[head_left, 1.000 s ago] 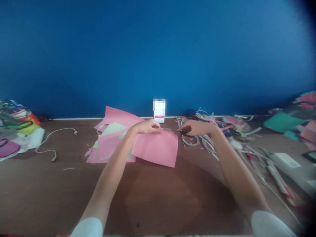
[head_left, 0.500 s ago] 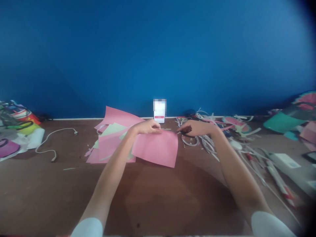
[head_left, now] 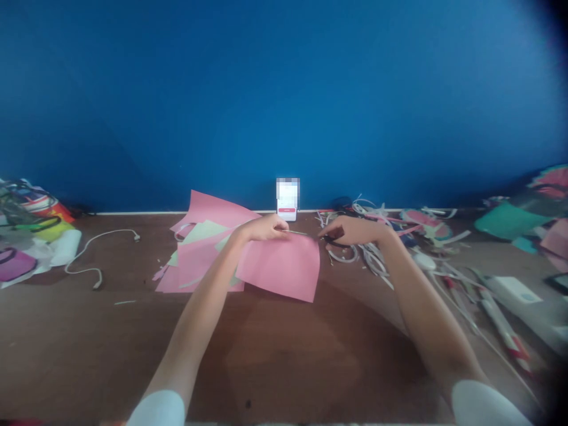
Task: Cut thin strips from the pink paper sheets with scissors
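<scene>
My left hand (head_left: 270, 228) pinches the top edge of a pink sheet of paper (head_left: 281, 269), which hangs tilted above the table with its lower right corner curling. My right hand (head_left: 348, 231) is closed around dark-handled scissors (head_left: 333, 240). Their blades, mostly hidden, point left at the sheet's upper right corner. Behind my left forearm lies a pile of pink and pale green papers (head_left: 197, 260).
A lit phone (head_left: 286, 201) leans against the blue wall. White paper strips (head_left: 375, 263) are heaped right of my right hand. A white cable (head_left: 95, 236) and colourful bags (head_left: 39, 225) lie left. A white-and-red pen-like object (head_left: 506, 328) and a green item (head_left: 510, 220) are at the right.
Almost nothing differs. The scissors' blades show slightly less at the sheet's upper right corner, and a thin pale edge shows along its top. Both hands keep their places.
</scene>
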Tool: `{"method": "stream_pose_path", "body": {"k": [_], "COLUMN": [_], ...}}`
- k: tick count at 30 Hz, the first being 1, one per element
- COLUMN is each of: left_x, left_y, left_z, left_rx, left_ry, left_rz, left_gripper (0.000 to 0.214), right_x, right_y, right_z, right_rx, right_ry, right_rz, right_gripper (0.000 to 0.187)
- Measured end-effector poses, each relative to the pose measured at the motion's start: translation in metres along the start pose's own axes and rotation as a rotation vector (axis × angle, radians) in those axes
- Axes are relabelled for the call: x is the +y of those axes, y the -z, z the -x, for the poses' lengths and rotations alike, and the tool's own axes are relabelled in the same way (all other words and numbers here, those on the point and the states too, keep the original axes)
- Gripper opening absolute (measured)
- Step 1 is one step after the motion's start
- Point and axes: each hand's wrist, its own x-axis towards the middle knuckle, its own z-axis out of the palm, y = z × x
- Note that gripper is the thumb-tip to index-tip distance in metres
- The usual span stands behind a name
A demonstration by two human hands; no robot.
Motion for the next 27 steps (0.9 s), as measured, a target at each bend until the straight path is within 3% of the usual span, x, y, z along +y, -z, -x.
{"method": "stream_pose_path", "body": {"k": [10,17,20,23,27], "left_x": [-0.005,-0.007,-0.006,-0.005,-0.005], "left_y": [-0.002,-0.001,-0.001,0.0,0.001], "left_z": [-0.002,-0.002,-0.002,-0.001,0.001], "left_rx": [0.005,-0.019,-0.01,0.007,0.043], "left_ry": [0.024,0.029,0.004,-0.014,-0.013], "left_rz": [-0.024,-0.035,-0.049,-0.067,-0.067], "left_gripper": [0.036,0.03,0.029,0.027,0.029], "right_x": [0.001,0.009,0.022,0.032,0.03], "right_y": [0.0,0.004,0.002,0.001,0.004], "right_z": [0.0,0.001,-0.003,-0.005,-0.003], "right_rx": [0.05,0.257,0.371,0.315,0.192], "right_ry": [-0.022,-0.086,-0.134,-0.127,-0.044], "right_rz": [-0.002,0.007,0.121,0.271,0.222], "right_gripper": [0.048,0.046,0.045,0.036,0.035]}}
